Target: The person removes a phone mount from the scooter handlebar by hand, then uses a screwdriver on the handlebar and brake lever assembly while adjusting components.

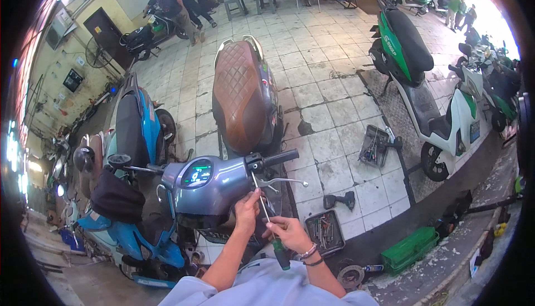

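Screwdriver sits at lower centre of the head view, green-and-black handle low, thin metal shaft running up toward the grey scooter headset. Right hand is wrapped around the handle top, fingers curled closed on it; wristbands on that wrist. Left hand is just left of the shaft, fingertips pinched near the shaft's upper part, against the underside of the headset. Exact contact point of the tip is hard to make out; the shaft blends with the brake lever above it. Can't tell if the tip sits in a screw.

Grey scooter has a lit green display on the headset, a black handlebar grip to the right and a brown quilted seat behind it at frame centre. Its lower body is hidden by the hands and forearms. Blue scooter stands at left, partly cut by a dark bag.

On the tiled floor: a black tool tray right of the right hand, contents too small to tell; a second tray further up; a dark power drill between them. Green crate at lower right. Green-and-white scooters at upper right, partly cut off by the fisheye rim. People stand at upper left, small and blurred.
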`<state>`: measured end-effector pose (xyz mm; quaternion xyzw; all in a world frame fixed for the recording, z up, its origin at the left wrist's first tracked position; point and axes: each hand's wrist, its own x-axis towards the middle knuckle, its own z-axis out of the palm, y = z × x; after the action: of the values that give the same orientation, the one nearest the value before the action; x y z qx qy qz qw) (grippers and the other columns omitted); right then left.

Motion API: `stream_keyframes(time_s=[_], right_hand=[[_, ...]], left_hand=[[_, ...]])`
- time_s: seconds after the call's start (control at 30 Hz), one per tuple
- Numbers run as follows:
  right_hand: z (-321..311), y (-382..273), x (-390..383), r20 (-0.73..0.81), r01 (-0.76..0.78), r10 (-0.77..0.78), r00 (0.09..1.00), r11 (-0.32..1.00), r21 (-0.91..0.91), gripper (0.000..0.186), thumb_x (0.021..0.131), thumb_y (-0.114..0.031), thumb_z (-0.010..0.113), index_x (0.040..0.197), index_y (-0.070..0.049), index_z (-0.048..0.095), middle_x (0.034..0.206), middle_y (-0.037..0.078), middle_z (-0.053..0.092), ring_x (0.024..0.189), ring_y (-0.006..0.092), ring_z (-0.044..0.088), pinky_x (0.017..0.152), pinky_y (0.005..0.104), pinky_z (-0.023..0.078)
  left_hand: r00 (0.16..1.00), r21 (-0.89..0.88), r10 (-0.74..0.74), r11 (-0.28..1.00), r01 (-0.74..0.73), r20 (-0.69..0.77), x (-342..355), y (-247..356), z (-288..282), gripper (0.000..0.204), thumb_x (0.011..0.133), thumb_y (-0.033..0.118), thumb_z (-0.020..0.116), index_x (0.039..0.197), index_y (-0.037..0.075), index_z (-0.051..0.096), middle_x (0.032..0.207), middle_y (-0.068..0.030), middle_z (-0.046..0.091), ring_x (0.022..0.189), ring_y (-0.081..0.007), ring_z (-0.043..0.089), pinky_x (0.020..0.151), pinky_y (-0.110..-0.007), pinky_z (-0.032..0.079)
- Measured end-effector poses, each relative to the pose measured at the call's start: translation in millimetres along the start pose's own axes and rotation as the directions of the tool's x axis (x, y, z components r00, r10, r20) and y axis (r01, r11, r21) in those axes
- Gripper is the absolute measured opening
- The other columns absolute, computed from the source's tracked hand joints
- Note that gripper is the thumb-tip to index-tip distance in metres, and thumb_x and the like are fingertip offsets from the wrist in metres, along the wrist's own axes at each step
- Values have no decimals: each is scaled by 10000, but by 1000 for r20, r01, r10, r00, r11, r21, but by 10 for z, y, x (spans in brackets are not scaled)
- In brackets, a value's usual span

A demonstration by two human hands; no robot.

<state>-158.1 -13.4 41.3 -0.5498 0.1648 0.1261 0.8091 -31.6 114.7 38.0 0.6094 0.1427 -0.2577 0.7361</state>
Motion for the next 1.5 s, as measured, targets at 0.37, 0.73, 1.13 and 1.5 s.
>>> stream_keyframes(time_s=[0.37,0.73,1.13,1.5], right_hand=[[-78,-29,103,131,-53,42,990,995,84,291,1025,-189,669,1126,81,712,948,130,785,869,137,739,746,266,574],[71,36,185,-23,-7,4,1000,992,-125,316,972,-249,753,1089,41,714,856,73,765,751,92,688,676,265,540],[47,-99,168,38,-27,28,999,999,-38,240,998,-173,717,1100,44,705,877,73,762,749,101,686,668,266,536],[95,-37,228,66,-7,2,998,998,67,258,1009,-173,699,1138,36,621,830,93,738,718,139,707,631,284,555]], left_hand=[[997,-39,-22,999,25,71,21,4,-67,418,1044,364,627,1096,-44,698,835,-40,667,544,-27,378,488,-228,267],[1000,-40,-9,999,10,9,6,-7,-39,325,1001,312,699,1039,-10,719,781,-16,660,505,-16,352,474,-215,249],[999,14,-21,1000,21,25,-18,61,-57,344,1007,350,686,1014,9,726,775,-24,698,515,-12,365,487,-212,247],[1000,212,11,977,-5,-27,-60,139,-110,369,1007,373,694,949,14,762,801,-22,739,591,-40,522,550,-219,375]])
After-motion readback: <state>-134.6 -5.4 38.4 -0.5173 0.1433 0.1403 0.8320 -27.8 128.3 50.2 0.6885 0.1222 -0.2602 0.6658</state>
